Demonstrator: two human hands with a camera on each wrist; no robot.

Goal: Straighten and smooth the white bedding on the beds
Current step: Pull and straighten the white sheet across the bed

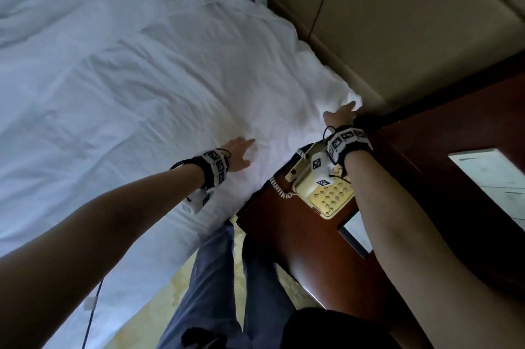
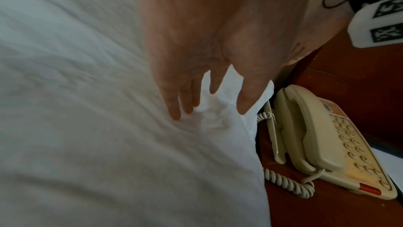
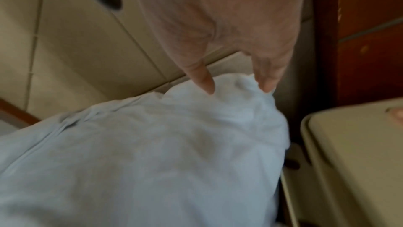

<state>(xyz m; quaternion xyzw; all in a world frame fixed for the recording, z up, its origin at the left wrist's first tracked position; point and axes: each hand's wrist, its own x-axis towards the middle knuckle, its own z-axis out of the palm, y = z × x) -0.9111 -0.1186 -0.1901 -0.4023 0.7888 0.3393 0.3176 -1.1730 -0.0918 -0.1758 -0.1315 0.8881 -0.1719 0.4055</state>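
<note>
The white bedding [image 1: 142,79] covers the bed, creased across the middle and bunched along the headboard. My left hand [image 1: 241,154] lies flat on it near the bed's right edge. In the left wrist view the left hand [image 2: 209,110] has straight, spread fingers [image 2: 174,110] pressing into the bedding [image 2: 76,127]. My right hand [image 1: 341,114] reaches to the bedding's far right corner by the headboard. In the right wrist view the right hand [image 3: 235,86] has its thumb and fingertips [image 3: 266,84] pressing on that corner of the bedding [image 3: 152,153], with a small bulge of cloth between them.
A dark wooden nightstand [image 1: 298,235] stands against the bed's right side. On it sits a cream corded telephone [image 1: 326,195] [image 2: 327,144] under my right wrist, with a white sheet [image 1: 494,178] further right. The padded beige headboard [image 1: 397,22] runs behind. My legs [image 1: 210,277] stand between bed and nightstand.
</note>
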